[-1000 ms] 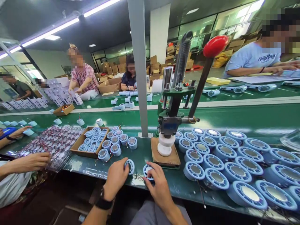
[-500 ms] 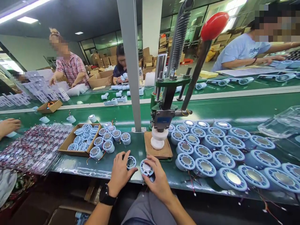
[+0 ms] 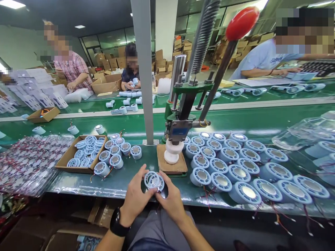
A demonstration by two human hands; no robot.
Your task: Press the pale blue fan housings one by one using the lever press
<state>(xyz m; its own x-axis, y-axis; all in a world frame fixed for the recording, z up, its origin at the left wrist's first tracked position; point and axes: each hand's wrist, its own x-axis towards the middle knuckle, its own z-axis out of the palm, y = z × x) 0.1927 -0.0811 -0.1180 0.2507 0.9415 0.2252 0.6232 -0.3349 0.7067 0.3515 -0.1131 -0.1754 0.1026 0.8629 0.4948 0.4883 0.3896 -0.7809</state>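
My left hand [image 3: 136, 195] pinches a light-blue slotted plastic ring [image 3: 147, 177] between thumb and fingers. In my right hand [image 3: 172, 198] is a light-blue round housing [image 3: 160, 187], its top partly covered by the ring. The ring overlaps the housing, shifted to its left; whether they touch I cannot tell. Just beyond the hands stands a green hand press [image 3: 180, 129] with a red-knobbed lever [image 3: 242, 23] and a white round pressing head [image 3: 174, 148] over a brown base board [image 3: 162, 164].
Left of the press, a cardboard box [image 3: 75, 170] holds loose blue rings, with several housings [image 3: 116, 161] beside it. Wired parts [image 3: 31, 164] lie further left. Many silver-centred housings [image 3: 222, 181] fill the right side. A grey post [image 3: 146, 76] rises behind. Co-workers [image 3: 72, 69] sit across the green conveyor [image 3: 235, 118].
My hands have come together, bringing the ring from beside the housing to over its top. The view has shifted slightly to the right.
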